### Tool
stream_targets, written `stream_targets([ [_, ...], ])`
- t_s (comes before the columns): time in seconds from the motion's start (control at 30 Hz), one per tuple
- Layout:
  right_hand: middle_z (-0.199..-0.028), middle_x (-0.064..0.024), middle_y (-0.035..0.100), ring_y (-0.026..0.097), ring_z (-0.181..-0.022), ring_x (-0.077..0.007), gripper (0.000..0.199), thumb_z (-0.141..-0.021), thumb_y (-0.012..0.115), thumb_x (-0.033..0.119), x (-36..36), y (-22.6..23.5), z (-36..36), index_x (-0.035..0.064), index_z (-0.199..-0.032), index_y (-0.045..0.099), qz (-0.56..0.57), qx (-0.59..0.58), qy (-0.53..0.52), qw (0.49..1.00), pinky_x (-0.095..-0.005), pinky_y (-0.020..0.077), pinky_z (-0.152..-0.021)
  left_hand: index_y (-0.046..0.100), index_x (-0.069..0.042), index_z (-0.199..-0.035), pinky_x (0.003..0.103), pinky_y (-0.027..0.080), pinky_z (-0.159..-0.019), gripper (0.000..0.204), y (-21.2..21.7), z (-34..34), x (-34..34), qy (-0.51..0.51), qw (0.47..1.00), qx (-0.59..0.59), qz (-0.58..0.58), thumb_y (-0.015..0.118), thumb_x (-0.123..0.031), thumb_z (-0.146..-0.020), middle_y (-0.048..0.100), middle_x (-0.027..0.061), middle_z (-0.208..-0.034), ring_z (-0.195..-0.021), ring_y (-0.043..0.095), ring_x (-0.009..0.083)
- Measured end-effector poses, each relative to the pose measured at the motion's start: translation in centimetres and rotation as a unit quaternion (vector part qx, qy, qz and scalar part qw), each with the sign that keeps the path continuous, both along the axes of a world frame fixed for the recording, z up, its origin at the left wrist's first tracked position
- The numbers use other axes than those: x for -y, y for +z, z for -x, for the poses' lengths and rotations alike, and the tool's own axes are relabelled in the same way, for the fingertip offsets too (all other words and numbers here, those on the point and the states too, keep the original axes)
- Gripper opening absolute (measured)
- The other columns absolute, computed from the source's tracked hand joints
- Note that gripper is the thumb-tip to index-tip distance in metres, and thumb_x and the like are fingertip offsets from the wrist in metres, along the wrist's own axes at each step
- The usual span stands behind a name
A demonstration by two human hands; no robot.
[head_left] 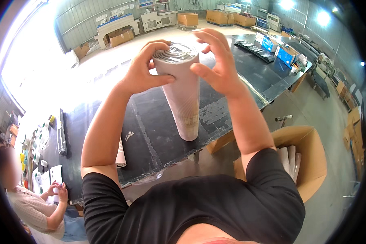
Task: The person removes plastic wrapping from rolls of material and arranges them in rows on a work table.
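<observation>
A tall pale grey-pink roll of sheet material stands upright on the dark table, its layered spiral end facing up. My left hand grips its upper left side, with fingers over the top rim and the thumb across the front. At the roll's upper right is my right hand, its fingers curved and spread apart. The right thumb tip overlaps the roll's edge; I cannot tell whether it touches.
The dark table has a thinner roll at its near edge. An open cardboard box with several rolls stands at right. A co-worker handles something small at lower left. Blue boxes sit at the far right.
</observation>
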State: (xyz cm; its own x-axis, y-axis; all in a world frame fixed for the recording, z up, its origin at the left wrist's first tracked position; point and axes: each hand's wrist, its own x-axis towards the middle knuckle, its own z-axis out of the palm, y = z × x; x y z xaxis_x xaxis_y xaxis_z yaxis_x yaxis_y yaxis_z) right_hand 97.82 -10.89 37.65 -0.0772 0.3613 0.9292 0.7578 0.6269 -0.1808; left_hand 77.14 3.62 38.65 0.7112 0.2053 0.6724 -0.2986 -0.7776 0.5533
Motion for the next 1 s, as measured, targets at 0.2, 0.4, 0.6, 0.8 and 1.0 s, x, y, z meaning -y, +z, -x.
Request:
stream_targets([
  [0.2,-0.112,-0.0053,0.060,0.057,-0.100,-0.0155,0.082,-0.063,0.092,0.022,-1.5,1.3,0.4,0.0065,-0.133,0.051,0.076,0.015,0.085,0.993,-0.0328,0.0473,-0.090,0.067,-0.005,-0.115,0.045,0.044,-0.101,0.070,1.9,0.5,4.2,0.218,0.927,0.021,-0.304,0.091,-0.034,-0.056,0.057,0.0116,-0.121,-0.118,0.053,0.0344],
  [0.4,-0.104,-0.0119,0.062,0.061,-0.097,-0.0257,0.082,-0.055,0.092,0.039,-1.2,1.8,-1.8,0.0040,-0.120,0.056,0.098,-0.007,0.068,0.993,-0.0380,0.0497,-0.087,0.068,-0.004,-0.109,0.044,0.047,-0.093,0.067,2.1,-1.9,5.2,0.213,0.924,0.043,-0.314,0.090,-0.033,-0.054,0.059,0.0112,-0.115,-0.111,0.055,0.0326],
  [0.6,-0.098,-0.0111,0.062,0.060,-0.096,-0.0310,0.068,-0.055,0.091,0.047,-0.6,2.8,-4.0,0.0059,-0.103,0.065,0.073,0.140,0.042,0.987,-0.0408,0.0491,-0.084,0.066,0.000,-0.104,0.042,0.048,-0.087,0.057,3.2,-3.3,5.3,0.175,0.923,-0.014,-0.342,0.088,-0.026,-0.058,0.058,0.0141,-0.107,-0.099,0.057,0.0344],
  [0.8,-0.097,-0.0128,0.062,0.060,-0.097,-0.0338,0.066,-0.059,0.083,0.060,0.4,3.1,-3.6,0.0064,-0.095,0.070,0.056,0.177,0.092,0.978,-0.0431,0.0471,-0.088,0.058,0.000,-0.104,0.038,0.045,-0.085,0.057,3.4,-3.1,8.9,0.158,0.936,-0.056,-0.308,0.085,-0.028,-0.062,0.051,0.0140,-0.109,-0.098,0.053,0.0307],
  [1.0,-0.103,-0.0139,0.067,0.062,-0.104,-0.0291,0.043,-0.078,0.071,0.047,-0.8,4.8,-4.7,0.0076,-0.095,0.075,0.146,0.178,0.178,0.957,-0.0407,0.0470,-0.093,0.055,-0.001,-0.096,0.038,0.040,-0.091,0.045,6.0,-2.0,9.1,0.193,0.939,-0.205,-0.198,0.062,-0.042,-0.080,0.049,0.0139,-0.108,-0.105,0.050,0.0291],
])
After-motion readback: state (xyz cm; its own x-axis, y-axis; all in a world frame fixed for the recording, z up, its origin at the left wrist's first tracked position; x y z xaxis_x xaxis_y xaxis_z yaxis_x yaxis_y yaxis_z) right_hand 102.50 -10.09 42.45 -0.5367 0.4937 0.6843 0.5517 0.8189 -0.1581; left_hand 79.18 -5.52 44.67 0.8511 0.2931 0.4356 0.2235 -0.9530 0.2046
